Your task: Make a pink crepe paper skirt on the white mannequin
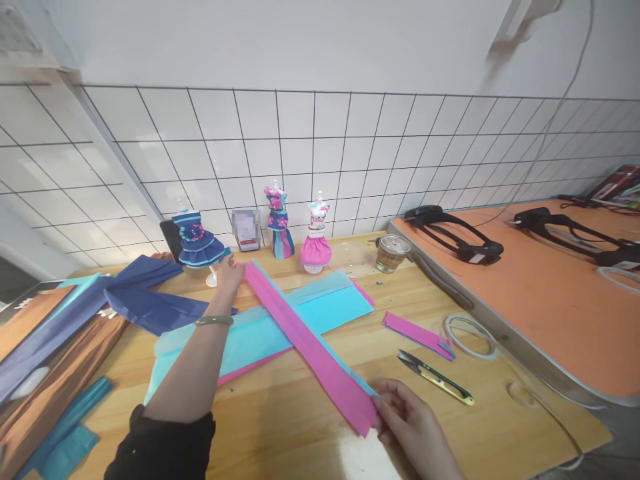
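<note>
A long pink strip [313, 340] with a light-blue edge, crepe paper or thin fabric, is stretched diagonally between my hands. My left hand [231, 272] pinches its far end, close to the small dress stands. At the near end, my right hand [400, 413] grips the corner between thumb and fingers. Beneath the strip, a wider light-blue sheet [335, 310] with pink showing along its edge lies on the wooden table [280, 427]. To the right are a short folded pink piece [417, 333], thread snips [435, 379] with dark blades, and a roll of tape [470, 336].
Small mannequins in a blue dress [197, 240], a striped dress [279, 227] and a pink skirt [316, 250] stand along the wall beside a phone [247, 230]. A lidded glass [393, 253] is at the back right. Dark-blue [150, 293] and brown sheets [60, 373] lie left.
</note>
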The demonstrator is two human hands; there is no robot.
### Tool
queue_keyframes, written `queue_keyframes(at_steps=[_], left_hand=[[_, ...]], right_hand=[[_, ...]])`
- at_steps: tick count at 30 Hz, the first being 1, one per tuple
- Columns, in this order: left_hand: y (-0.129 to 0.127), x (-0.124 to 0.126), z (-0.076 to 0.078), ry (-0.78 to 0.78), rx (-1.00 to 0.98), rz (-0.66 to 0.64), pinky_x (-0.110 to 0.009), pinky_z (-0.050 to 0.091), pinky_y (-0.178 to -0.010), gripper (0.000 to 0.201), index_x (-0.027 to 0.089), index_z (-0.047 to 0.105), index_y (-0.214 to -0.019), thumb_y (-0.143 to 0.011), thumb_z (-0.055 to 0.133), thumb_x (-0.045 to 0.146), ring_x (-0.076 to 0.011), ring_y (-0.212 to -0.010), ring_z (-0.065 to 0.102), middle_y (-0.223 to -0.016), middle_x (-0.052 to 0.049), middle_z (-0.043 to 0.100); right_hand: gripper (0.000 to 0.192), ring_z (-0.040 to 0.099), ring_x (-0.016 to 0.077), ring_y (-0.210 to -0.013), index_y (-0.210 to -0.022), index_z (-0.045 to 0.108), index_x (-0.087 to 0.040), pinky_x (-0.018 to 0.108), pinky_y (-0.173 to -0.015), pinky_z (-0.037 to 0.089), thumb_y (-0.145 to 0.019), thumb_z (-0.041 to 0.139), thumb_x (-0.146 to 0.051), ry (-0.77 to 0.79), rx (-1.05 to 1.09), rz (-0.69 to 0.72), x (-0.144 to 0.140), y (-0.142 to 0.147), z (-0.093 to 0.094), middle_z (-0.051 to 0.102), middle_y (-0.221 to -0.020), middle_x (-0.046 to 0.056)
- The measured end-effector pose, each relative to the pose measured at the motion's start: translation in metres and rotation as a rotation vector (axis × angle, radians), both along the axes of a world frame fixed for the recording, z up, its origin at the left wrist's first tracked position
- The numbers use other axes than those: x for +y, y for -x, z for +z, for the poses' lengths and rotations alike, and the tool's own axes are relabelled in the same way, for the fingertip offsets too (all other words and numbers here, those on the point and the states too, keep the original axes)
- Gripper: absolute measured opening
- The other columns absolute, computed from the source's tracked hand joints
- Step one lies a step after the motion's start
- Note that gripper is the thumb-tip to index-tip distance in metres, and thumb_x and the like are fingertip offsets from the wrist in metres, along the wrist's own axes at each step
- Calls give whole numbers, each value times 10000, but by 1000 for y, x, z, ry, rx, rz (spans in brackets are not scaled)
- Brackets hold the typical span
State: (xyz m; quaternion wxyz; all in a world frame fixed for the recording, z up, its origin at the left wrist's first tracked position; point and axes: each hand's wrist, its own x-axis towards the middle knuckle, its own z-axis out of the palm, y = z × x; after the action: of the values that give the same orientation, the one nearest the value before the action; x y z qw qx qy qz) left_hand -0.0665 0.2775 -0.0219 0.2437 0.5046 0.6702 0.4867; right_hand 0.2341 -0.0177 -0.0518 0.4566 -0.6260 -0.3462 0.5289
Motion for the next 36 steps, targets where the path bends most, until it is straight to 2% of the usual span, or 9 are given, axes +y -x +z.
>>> queue_keyframes(at_steps=[5,9,14,16,20,25,30,33,36], left_hand=[[-18,-48,11,17,-51,-121,-410,413,-958,372,172,525,-1145,-793,611,257,-241,-1100,538,-1175,-113,576],[-47,-111,24,183,-190,-369,-328,517,-736,291,162,547,-962,-796,553,401,-186,-778,653,-838,-61,666],[-75,-197,26,651,-320,-733,-330,486,-458,519,134,555,-685,-723,512,650,-246,-509,649,-584,-127,668],[-84,-225,19,967,-391,-898,-294,445,-424,617,123,572,-676,-714,443,725,-255,-497,655,-579,-150,676],[-105,-258,1,1231,-893,-1030,-366,505,-689,628,131,604,-947,-746,439,703,-250,-740,694,-811,-144,715],[-131,-265,-8,887,-1337,-810,-381,450,-873,317,105,637,-943,-866,491,375,-217,-865,644,-946,-128,690],[-136,-252,-10,837,-1294,-652,-344,485,-714,190,96,644,-919,-823,535,218,-217,-742,645,-840,-115,699],[-127,-235,-8,793,-1265,-563,-287,495,-744,151,128,653,-921,-804,584,195,-175,-766,655,-844,-72,708],[-120,-223,-6,769,-1239,-506,-260,510,-738,140,147,656,-922,-811,587,195,-160,-794,667,-876,-58,715]], right_hand=[[424,562,117,-480,-897,581,-160,201,-424,437,-681,670,-515,10,20,7,2,7,-1,597,-576,-11],[406,576,104,-466,-888,580,-156,186,-420,448,-684,690,-489,-4,62,37,6,12,-2,601,-584,-18],[412,604,99,-461,-906,571,-160,182,-435,486,-656,742,-439,-37,187,15,6,16,12,623,-623,-28],[420,624,104,-480,-915,572,-159,184,-461,512,-643,764,-414,-40,212,-13,5,17,22,631,-634,-29],[427,631,88,-489,-953,558,-161,169,-488,526,-659,768,-387,-65,296,-28,-1,20,38,647,-659,-28],[438,612,90,-479,-942,558,-150,191,-475,528,-655,765,-408,-79,283,11,-10,29,32,629,-632,-32],[414,621,119,-548,-958,568,-153,210,-494,512,-722,680,-474,-141,106,77,-16,27,23,627,-653,-12],[328,655,157,-679,-1027,566,-149,263,-631,531,-855,532,-427,-269,-254,122,-10,4,23,674,-752,43],[284,667,190,-826,-1026,601,-166,291,-711,532,-915,415,-351,-360,-877,86,3,-35,24,703,-923,87]])
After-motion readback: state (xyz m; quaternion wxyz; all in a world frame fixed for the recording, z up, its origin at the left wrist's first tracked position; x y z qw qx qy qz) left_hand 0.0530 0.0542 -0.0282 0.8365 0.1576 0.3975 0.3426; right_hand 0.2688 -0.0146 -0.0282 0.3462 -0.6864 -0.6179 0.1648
